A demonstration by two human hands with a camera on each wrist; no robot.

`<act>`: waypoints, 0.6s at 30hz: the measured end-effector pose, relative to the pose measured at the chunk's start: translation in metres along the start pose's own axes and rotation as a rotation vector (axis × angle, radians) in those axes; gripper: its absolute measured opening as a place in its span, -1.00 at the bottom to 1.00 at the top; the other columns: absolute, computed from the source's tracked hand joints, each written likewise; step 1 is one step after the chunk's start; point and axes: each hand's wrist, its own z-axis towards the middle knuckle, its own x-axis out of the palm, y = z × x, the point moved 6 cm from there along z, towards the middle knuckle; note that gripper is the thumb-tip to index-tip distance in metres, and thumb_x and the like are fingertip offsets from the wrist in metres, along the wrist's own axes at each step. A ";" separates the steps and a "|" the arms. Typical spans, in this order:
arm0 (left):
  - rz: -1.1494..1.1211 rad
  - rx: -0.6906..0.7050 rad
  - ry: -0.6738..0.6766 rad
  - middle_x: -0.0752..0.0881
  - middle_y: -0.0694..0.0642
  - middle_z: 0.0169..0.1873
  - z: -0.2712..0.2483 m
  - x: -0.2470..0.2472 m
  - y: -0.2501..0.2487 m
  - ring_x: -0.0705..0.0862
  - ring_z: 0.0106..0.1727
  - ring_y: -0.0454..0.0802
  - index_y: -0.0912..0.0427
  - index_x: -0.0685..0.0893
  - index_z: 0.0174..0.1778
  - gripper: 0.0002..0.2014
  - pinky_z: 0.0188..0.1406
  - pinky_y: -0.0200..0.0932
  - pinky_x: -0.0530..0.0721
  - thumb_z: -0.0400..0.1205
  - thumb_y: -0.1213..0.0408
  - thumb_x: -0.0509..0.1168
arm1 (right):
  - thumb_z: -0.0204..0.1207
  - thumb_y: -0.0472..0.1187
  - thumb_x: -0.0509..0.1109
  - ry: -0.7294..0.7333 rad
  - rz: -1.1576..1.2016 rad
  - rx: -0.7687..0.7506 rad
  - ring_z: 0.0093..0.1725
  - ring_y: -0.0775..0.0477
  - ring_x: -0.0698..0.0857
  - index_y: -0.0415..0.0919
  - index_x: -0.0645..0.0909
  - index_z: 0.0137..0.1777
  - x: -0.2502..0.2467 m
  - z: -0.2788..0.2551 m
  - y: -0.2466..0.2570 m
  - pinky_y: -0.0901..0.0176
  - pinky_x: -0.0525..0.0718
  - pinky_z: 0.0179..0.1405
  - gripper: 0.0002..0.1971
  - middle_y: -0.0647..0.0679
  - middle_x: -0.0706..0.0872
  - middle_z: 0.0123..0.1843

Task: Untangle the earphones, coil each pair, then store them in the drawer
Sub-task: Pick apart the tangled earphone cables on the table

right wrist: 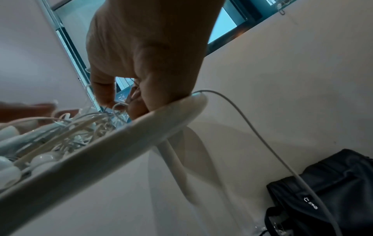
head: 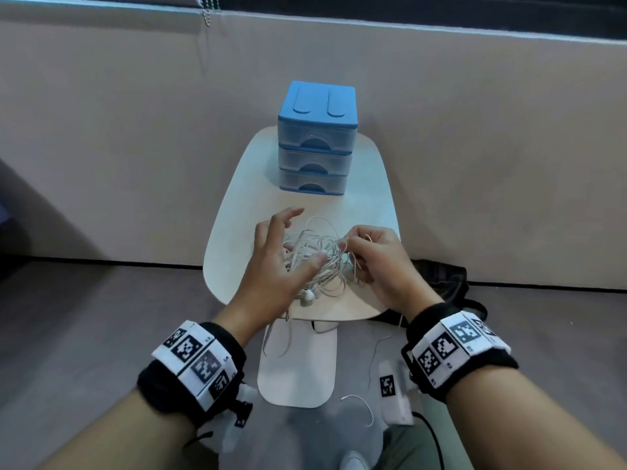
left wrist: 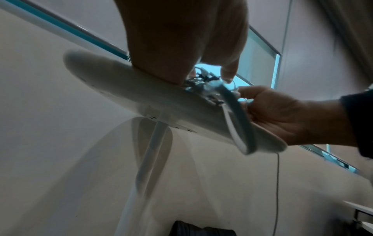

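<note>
A tangle of white earphone cables [head: 322, 256] lies on the front half of a small white table [head: 237, 232], with earbuds [head: 307, 296] at its near side. My left hand [head: 291, 239] hovers over the tangle's left part with fingers spread, its thumb touching the cables. My right hand [head: 346, 245] pinches one strand at the tangle's right side. A blue three-drawer unit [head: 317, 140] stands at the table's back, all drawers closed. In the right wrist view the right hand [right wrist: 121, 97] has its fingers curled into the cables [right wrist: 76, 127]. The left wrist view shows the left hand [left wrist: 212, 70] above them.
Cable loops [head: 285, 334] hang over the table's front edge, and one strand [right wrist: 252, 126] trails off its right side to the floor. A black bag [head: 441, 279] lies on the floor right of the table. A wall stands close behind.
</note>
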 end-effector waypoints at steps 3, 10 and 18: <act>0.077 -0.015 -0.090 0.25 -0.20 0.42 -0.001 0.003 0.000 0.43 0.49 -0.06 -0.39 0.39 0.53 -0.30 0.31 0.23 0.68 0.49 -0.25 0.51 | 0.59 -0.39 0.48 -0.010 -0.032 -0.014 -0.64 0.08 0.27 -0.24 0.60 -0.34 0.001 -0.002 0.004 0.27 0.21 -0.66 -0.73 0.01 0.39 -0.59; 0.444 0.377 -0.096 0.68 -0.16 -0.07 0.012 0.009 -0.061 0.62 0.05 -0.04 -0.08 0.73 -0.10 -0.95 0.12 0.18 0.57 0.60 0.07 0.44 | 0.62 -0.44 0.34 -0.065 0.029 -0.009 -0.63 0.08 0.22 -0.19 0.61 -0.35 -0.001 0.001 0.000 0.30 0.19 -0.57 -0.70 0.03 0.31 -0.61; 0.211 0.121 0.122 0.66 -0.14 -0.12 0.016 0.021 -0.014 0.72 -0.24 -0.04 -0.17 0.66 -0.01 -0.84 -0.24 0.25 0.76 0.59 0.08 0.51 | 0.59 -0.48 0.29 -0.061 0.016 -0.006 -0.63 0.10 0.26 -0.19 0.55 -0.33 -0.001 -0.001 0.004 0.36 0.22 -0.64 -0.71 0.00 0.32 -0.55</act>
